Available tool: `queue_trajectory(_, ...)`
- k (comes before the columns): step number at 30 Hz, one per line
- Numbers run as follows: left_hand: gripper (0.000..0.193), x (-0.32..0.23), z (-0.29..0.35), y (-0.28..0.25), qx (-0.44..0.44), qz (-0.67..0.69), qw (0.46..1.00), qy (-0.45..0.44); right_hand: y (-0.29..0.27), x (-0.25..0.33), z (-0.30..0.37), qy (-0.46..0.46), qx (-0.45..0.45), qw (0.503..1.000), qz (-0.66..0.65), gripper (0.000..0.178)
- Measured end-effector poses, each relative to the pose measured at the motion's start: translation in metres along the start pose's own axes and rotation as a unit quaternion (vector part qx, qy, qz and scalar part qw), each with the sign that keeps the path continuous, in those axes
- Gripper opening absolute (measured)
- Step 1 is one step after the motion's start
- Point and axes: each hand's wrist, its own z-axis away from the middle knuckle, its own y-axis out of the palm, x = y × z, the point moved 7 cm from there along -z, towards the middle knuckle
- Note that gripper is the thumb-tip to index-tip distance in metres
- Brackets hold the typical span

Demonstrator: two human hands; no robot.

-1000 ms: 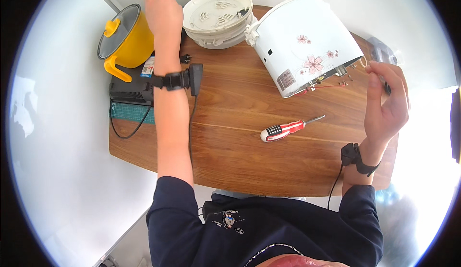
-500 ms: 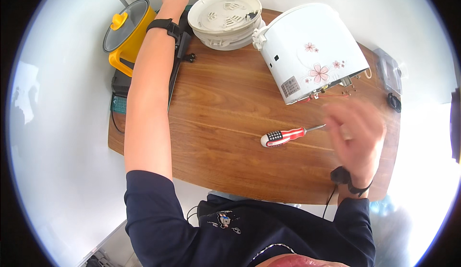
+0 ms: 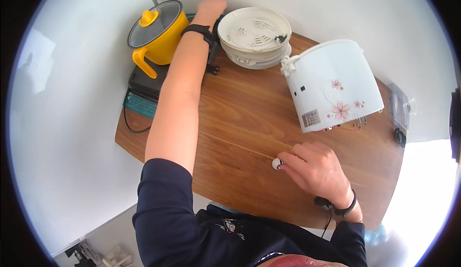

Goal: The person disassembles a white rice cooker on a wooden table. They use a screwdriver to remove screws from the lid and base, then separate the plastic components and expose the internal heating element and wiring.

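Observation:
Over the right half of the table, my right hand (image 3: 314, 168) is closed around a screwdriver. Only the screwdriver's white handle end (image 3: 276, 164) sticks out beside the thumb; the hand covers the rest. Beyond that hand lies a white appliance housing (image 3: 331, 89) with pink flowers, tipped over, metal parts and a reddish wire at its near edge. My left arm stretches to the far edge. There my left hand (image 3: 211, 9) is curled beside a round white plastic base (image 3: 254, 27) with vent slots; its fingertips and anything in them are hidden.
At the left, a yellow pot (image 3: 168, 39) with a glass lid stands on a black device (image 3: 144, 82), over a green cutting mat (image 3: 141, 105). A plug (image 3: 213, 69) lies near my left forearm. A clear plastic box (image 3: 399, 106) and a small black object (image 3: 399, 137) sit at the right edge.
My right hand has come down and left and taken hold of the screwdriver, which lay on the table. My left hand remains at the far edge. The whole view has shifted.

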Motion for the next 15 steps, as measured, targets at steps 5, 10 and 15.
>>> queue_trajectory(5,0.03,-0.01,-0.007,0.0,0.069,0.078,0.994,-0.014,0.021,-0.011,-0.002,0.028,0.108,0.994,-0.022,0.032)
queue_trajectory(10,0.027,-0.011,-0.016,0.001,0.109,0.154,0.979,-0.073,0.037,-0.018,-0.002,0.026,0.127,0.991,-0.016,0.042)
queue_trajectory(15,0.028,-0.011,-0.014,0.011,0.088,0.119,0.989,-0.022,0.049,-0.024,-0.001,0.028,0.154,0.988,-0.014,0.045)
